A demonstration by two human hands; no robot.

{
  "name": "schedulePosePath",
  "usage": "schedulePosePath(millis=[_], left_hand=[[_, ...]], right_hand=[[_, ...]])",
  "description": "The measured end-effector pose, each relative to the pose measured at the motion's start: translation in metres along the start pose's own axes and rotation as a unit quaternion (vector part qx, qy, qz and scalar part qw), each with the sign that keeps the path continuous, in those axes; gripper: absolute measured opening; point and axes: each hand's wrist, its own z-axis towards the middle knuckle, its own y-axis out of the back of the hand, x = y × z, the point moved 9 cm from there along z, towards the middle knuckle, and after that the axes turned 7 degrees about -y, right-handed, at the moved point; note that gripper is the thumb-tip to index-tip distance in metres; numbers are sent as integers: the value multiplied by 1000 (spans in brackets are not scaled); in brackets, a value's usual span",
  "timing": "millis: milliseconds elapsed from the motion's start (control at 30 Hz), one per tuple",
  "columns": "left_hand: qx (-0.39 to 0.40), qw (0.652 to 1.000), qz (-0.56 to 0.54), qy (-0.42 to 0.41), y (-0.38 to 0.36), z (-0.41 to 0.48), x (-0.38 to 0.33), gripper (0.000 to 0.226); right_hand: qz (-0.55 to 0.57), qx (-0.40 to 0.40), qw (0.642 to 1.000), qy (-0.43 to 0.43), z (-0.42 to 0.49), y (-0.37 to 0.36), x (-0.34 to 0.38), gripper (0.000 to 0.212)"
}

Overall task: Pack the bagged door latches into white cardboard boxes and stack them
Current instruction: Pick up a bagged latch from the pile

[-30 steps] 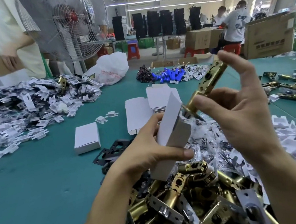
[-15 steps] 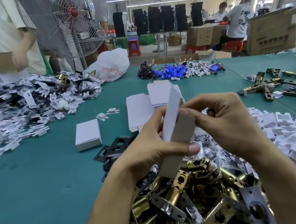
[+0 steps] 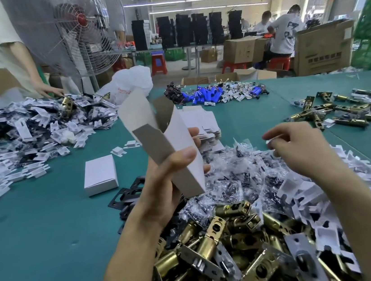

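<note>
The left hand (image 3: pixel 169 185) is holding a white cardboard box (image 3: pixel 175 127) tilted above the heap, its grip wrapping round the lower half with the thumb lying across the grey side and the top flap standing open. The right hand (image 3: pixel 298 146) is hovering near it over the clear-bagged parts (image 3: pixel 232 181), its grip loose, fingers half curled and holding nothing. Brass door latches (image 3: pixel 216 242) are lying piled on the green surface (image 3: pixel 38 230) below both wrists.
</note>
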Motion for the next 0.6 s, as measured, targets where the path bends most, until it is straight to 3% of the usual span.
schedulePosePath(millis=[100, 200, 300, 400, 533, 600], left_hand=[[10, 997, 51, -51, -2, 1, -11, 66], [3, 996, 80, -40, -2, 2, -10, 100], [0, 996, 87, -24, -2, 1, -7, 126], [-13, 996, 82, -15, 2, 2, -5, 122], [-24, 995, 93, -13, 9, 2, -1, 104], [-16, 996, 92, -10, 8, 2, 3, 106]], right_hand=[[-123, -7, 990, -64, 19, 14, -25, 39], [-241, 76, 962, -104, 26, 6, -45, 40], [-268, 145, 948, -97, 19, -10, -51, 29], [-263, 147, 951, -66, 13, -17, -48, 22], [-232, 153, 959, -53, 4, -18, -52, 30], [-230, 179, 955, -49, -2, -21, -54, 20]])
